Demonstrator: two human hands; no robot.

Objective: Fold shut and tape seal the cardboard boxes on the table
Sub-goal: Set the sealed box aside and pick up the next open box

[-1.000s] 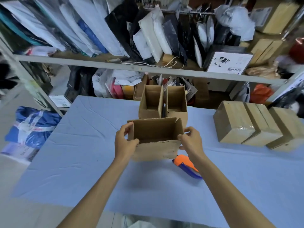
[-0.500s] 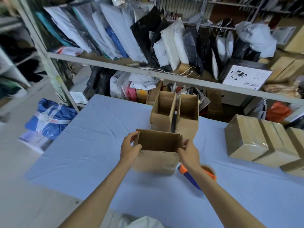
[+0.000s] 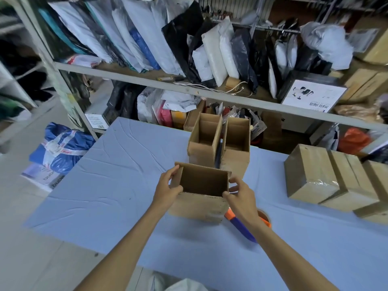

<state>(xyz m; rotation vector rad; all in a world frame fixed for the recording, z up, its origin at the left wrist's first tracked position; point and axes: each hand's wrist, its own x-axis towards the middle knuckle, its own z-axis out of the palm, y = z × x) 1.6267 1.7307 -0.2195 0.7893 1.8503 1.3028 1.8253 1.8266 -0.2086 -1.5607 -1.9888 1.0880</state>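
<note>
— Box [image 3: 197, 206], where is it?
— Near the middle of the blue table [image 3: 105, 175], top open. Left hand [image 3: 167, 190] grips its left wall, right hand [image 3: 241, 196] pinches the right corner; tape dispenser [image 3: 239, 225] lies just right of it.

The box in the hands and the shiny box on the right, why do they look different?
The held box is open on top; the right box is shut and taped. The left hand and right hand grip the held box; nobody touches the right box. Both are brown cardboard.
</note>
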